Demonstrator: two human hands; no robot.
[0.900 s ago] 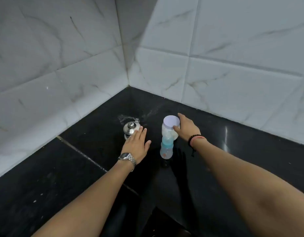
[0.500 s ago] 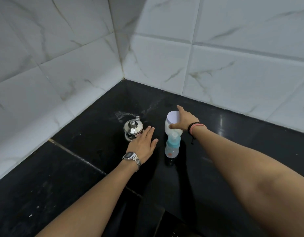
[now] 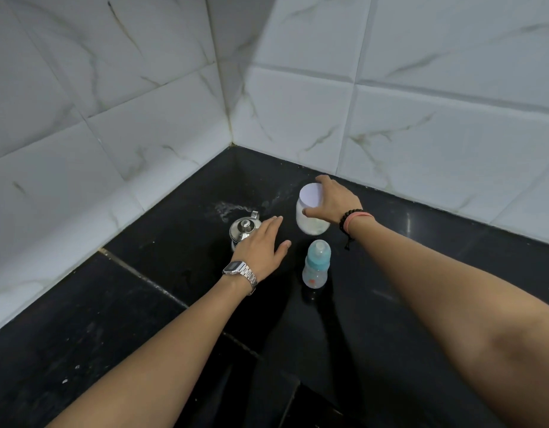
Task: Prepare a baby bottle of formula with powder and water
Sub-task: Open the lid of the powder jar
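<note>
Black polished countertop (image 3: 452,304) in a corner of white marbled wall tile (image 3: 421,134).

Right hand (image 3: 335,202): curled round the powder jar (image 3: 312,216), thumb on the near side, fingers over the far side and the white lid (image 3: 311,195). Jar tilted, base toward 6 o'clock; cannot tell whether clear of the counter or resting on it. Pale powder visible low inside.

Left hand (image 3: 262,245): fingers straight and together, palm down, gripping nothing, reaching toward the steel pot (image 3: 244,230) at its 11 o'clock, fingertips just beside or touching the lid; contact unclear.

Baby bottle (image 3: 316,264): upright on the counter at 6 o'clock of the jar, at 3 o'clock of the left hand, apart from both hands, teal collar and teat fitted, clear body.

Handling, as a judgement:
1. Jar probably light, rigid, smooth-walled; best held round the body, with the lid turned by the other hand.
2. Bottle probably light, narrow, easily tipped; best gripped round the clear body below the collar while unscrewing.
3. Pot stiff, heavier, possibly holding water; best lifted by the handle, barely visible at 1 o'clock of its lid.
</note>
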